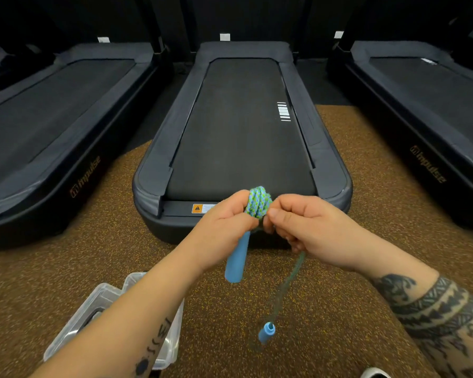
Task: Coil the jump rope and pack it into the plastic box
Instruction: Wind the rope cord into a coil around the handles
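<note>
left hand (pixel 224 225) grips coiled jump rope (pixel 258 203), right hand (pixel 311 230) pinches strand; plastic box (pixel 63 339) below-left

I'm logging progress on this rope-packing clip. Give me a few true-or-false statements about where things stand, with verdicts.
1. The left hand grips a blue handle, with the rope coils bunched above its fist. True.
2. The right hand is open and holds nothing. False: it pinches the rope right beside the coils.
3. The second handle is at the end of the loose rope, below the right hand. True.
4. The coils already lie in the plastic box. False: both hands hold them up, and the box sits under the left forearm.
</note>
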`<action>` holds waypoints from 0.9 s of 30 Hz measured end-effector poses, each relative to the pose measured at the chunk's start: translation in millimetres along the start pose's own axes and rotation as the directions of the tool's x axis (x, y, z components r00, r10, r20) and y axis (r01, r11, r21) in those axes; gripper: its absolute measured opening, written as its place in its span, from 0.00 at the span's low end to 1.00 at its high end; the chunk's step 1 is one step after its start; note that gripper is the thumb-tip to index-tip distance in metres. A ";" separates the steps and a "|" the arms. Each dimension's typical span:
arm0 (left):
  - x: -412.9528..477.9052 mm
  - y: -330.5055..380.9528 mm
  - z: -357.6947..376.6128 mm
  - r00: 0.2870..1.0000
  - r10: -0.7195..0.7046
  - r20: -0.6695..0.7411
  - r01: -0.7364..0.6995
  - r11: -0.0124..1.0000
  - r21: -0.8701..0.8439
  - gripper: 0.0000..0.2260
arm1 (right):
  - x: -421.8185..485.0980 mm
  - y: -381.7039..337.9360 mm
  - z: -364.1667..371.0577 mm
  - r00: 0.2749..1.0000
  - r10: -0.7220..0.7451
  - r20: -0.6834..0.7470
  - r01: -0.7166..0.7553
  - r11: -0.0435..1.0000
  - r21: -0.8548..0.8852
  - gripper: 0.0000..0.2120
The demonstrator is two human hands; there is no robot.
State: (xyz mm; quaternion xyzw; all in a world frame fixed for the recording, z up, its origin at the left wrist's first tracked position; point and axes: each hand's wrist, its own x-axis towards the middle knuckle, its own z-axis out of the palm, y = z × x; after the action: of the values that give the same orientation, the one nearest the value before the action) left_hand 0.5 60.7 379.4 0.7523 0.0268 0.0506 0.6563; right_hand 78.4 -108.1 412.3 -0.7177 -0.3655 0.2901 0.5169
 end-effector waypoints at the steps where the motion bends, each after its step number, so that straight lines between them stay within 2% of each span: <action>1: -0.6 -0.5 1.6 0.999 -0.007 0.033 0.006 1.000 0.009 0.14 | -0.1 -2.2 -2.8 1.000 -0.006 -0.016 0.006 1.000 -0.012 0.11; 6: -4.1 -3.1 9.2 0.992 -0.015 0.126 0.020 0.999 -0.035 0.07 | -0.2 -5.6 -14.9 0.986 -0.074 -0.146 0.027 0.953 -0.303 0.11; 10: -3.2 -1.4 13.7 0.995 0.009 0.103 0.003 0.993 -0.116 0.10 | 2.9 0.8 -17.5 0.958 -0.116 -0.262 0.010 0.928 -0.373 0.10; 14: -5.7 6.4 17.3 0.997 0.054 0.054 -0.030 0.930 -0.367 0.06 | 7.7 10.1 -17.8 0.933 -0.097 -0.346 -0.003 0.961 -0.278 0.12; 17: -8.8 12.1 20.4 0.997 0.057 0.049 -0.025 0.866 -0.499 0.06 | 11.2 14.3 -13.1 0.941 -0.051 -0.334 -0.002 0.988 -0.157 0.15; 20: -9.9 13.8 22.8 0.999 0.045 0.000 -0.037 0.817 -0.575 0.07 | 11.9 16.4 -5.7 0.958 0.032 -0.283 -0.036 0.999 -0.006 0.17; 27: -4.5 16.3 21.8 0.984 -0.022 -0.175 -0.107 0.714 -0.692 0.07 | 10.3 24.5 5.4 0.970 0.141 -0.197 -0.134 0.990 0.049 0.12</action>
State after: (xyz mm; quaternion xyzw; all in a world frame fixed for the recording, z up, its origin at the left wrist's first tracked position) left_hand -1.9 36.5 392.4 0.4423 0.0446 0.1361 0.8854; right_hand 85.4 -101.6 386.9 -0.7577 -0.2558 0.2579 0.5422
